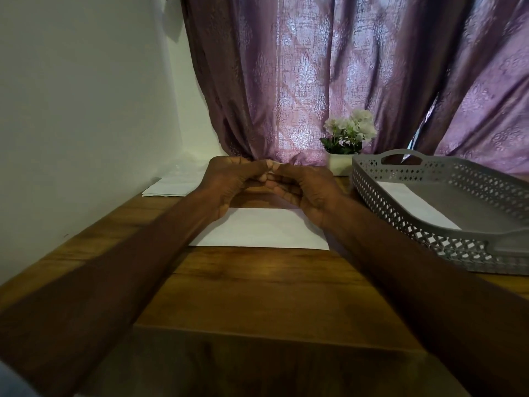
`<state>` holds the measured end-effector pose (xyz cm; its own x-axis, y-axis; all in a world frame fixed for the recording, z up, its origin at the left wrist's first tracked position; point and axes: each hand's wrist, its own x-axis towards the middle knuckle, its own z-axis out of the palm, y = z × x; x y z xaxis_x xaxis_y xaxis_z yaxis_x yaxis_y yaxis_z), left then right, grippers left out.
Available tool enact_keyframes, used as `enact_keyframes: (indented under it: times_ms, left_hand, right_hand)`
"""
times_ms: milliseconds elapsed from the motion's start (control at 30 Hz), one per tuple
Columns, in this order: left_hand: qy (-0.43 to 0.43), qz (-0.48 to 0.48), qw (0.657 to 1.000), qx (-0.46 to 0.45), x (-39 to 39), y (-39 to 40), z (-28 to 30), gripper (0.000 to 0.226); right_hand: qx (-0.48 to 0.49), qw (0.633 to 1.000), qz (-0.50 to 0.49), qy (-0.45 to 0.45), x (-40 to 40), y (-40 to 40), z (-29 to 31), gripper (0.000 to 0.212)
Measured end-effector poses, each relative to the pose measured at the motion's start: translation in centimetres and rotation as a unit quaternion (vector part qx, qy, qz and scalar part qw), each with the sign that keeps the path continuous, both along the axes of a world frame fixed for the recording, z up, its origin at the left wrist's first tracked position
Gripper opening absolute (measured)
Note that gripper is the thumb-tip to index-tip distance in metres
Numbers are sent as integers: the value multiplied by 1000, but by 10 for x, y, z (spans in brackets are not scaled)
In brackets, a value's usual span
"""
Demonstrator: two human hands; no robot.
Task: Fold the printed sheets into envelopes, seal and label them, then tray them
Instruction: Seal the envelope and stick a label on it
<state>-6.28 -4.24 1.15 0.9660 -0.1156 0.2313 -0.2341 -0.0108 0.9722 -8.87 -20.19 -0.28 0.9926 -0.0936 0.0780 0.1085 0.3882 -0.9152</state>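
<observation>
A white envelope [257,230] lies flat on the wooden table [257,296], straight in front of me. Both hands hover just above its far edge, fingertips meeting. My left hand [232,179] and my right hand [309,190] are curled, and the thumbs and fingers pinch a small white piece [275,165] between them; most of it is hidden by the fingers. A stack of white printed sheets [171,184] rests at the back left, by the wall. The grey perforated tray [429,242] stands to the right with one white envelope [415,204] lying in it.
A small white pot of white flowers [346,138] stands behind the hands, next to the tray's far corner. A purple curtain [343,67] hangs along the back and a white wall [71,110] borders the table's left side.
</observation>
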Motion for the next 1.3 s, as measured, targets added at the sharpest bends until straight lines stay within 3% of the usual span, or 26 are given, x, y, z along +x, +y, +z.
enact_keyframes:
  times_ms: [167,333,533,733,1033,1200,1300]
  left_hand:
    - [13,-34,999,-17,1,4,4,44]
    - [20,-59,998,10,5,7,2,35]
    - [31,-48,997,-52,8,14,4,34]
    - [33,-118,992,2,0,9,1,31]
    - [30,-74,997,-12,3,7,0,20]
    - [30,-68,997,-31,5,5,-1,18]
    - [49,-58,992,-101,12,13,2,27]
  right_hand:
    - [-28,1000,-6,8,2,-2,-1,39]
    - [-79,997,-12,10,-3,-2,1,34]
    - [-92,995,-31,14,-4,-5,3,31]
    - [-95,995,-25,9,-7,-3,4,24]
    - [-101,994,-34,16,-1,1,2,30]
    - [-90,994,-54,19,-1,0,1,30]
    - [-68,994,-74,31,-5,-6,5,24]
